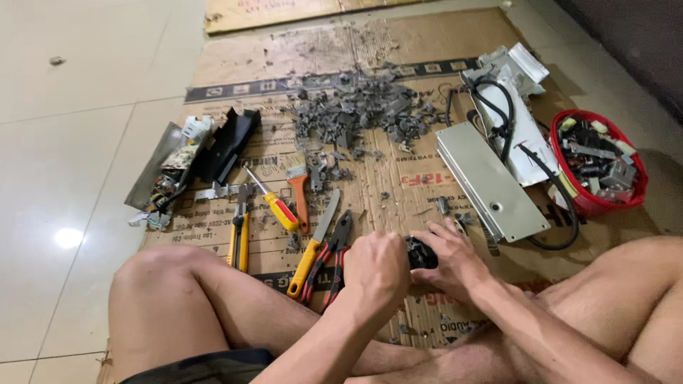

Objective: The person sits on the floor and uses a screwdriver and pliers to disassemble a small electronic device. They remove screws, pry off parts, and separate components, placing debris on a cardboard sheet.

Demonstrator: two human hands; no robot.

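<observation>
Seated cross-legged on flattened brown cardboard (455, 43) spread over pale floor tiles. Left hand (377, 269) curled into a fist over the near edge of a small black plastic part (421, 254), fingers folded down and closed against it. Right hand (455, 259) cupped around the far side of the same part, fingers bent and wrapped partly over it, thumb side hidden. Part held between both hands just above the cardboard, in front of the knees, mostly covered so its shape cannot be told.

Just left of the left hand: red-and-black handled pliers (333, 257), then a yellow-handled flat blade tool (315, 245), lying side by side and pointing away. Further left, a yellow-and-red handled screwdriver (274, 203), an orange-handled scraper (301, 195), and yellow-handled cutters (239, 235) beside the left knee.

Beyond the right hand, a long grey metal box (487, 181) lying at an angle, near but apart from the fingers. Behind it, white sheet-metal pieces with thick black cables (509, 117). At far right, a round red plastic basket (633, 192) full of mixed small components. At the top centre, a scattered heap of grey broken fragments (356, 107). At far left, an opened black casing with exposed wiring (206, 153).
</observation>
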